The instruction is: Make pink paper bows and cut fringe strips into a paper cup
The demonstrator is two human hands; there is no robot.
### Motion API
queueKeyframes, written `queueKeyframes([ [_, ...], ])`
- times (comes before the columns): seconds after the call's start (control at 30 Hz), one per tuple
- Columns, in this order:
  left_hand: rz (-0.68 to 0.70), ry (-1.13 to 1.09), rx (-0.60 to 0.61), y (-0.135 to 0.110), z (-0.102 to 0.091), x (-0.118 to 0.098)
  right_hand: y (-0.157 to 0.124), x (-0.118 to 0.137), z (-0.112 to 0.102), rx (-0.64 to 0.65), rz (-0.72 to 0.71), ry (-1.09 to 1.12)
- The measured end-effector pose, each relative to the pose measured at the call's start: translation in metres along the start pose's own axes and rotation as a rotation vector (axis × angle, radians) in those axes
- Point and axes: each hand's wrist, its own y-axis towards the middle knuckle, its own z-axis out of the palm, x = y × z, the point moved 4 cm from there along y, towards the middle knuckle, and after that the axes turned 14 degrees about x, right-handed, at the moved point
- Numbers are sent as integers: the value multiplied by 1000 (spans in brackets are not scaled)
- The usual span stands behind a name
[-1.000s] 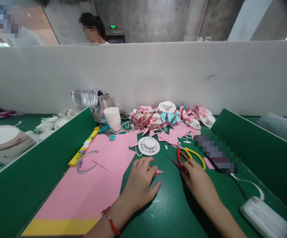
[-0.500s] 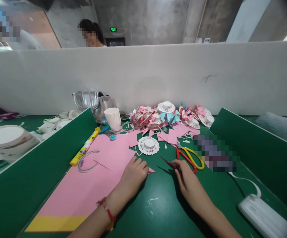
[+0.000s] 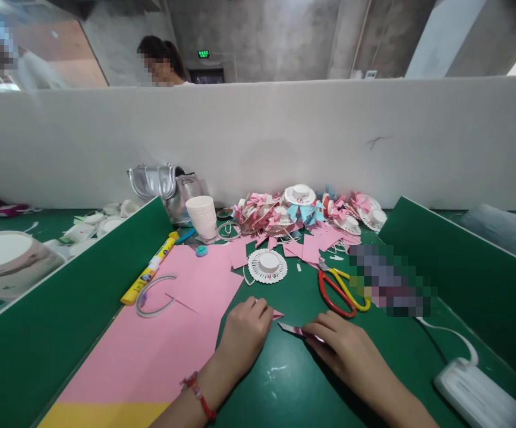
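At the far side we see a pale partition (image 3: 258, 142), and over its top edge, to the left, the head of a person (image 3: 169, 58) near a lit green sign (image 3: 203, 54). Far left, a silver bag (image 3: 153, 181) sits against the partition, with a stack of white cups (image 3: 203, 219) just beside it. Nearer to us, a yellow tube (image 3: 148, 270) lies along the left green divider (image 3: 75, 291); beyond that divider stands a whitish tub (image 3: 12, 264). On our right we have scissors (image 3: 338, 294) with one red and one yellow handle, and, near right, a white box (image 3: 481, 386) joined to a white cable (image 3: 456, 330).
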Motion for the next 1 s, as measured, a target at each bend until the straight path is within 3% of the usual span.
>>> queueKeyframes([
  [0.3,38,-21,17,-2,-3,-8,4,1,6,0,23,-11],
  [0.6,43,-28,137,-8,-5,-16,7,4,13,-24,69,9],
  [0.8,46,14,67,-18,-11,-23,11,5,17,-56,88,67],
  [1.0,31,-9,90,-21,-8,-21,8,-3,15,-79,100,159],
])
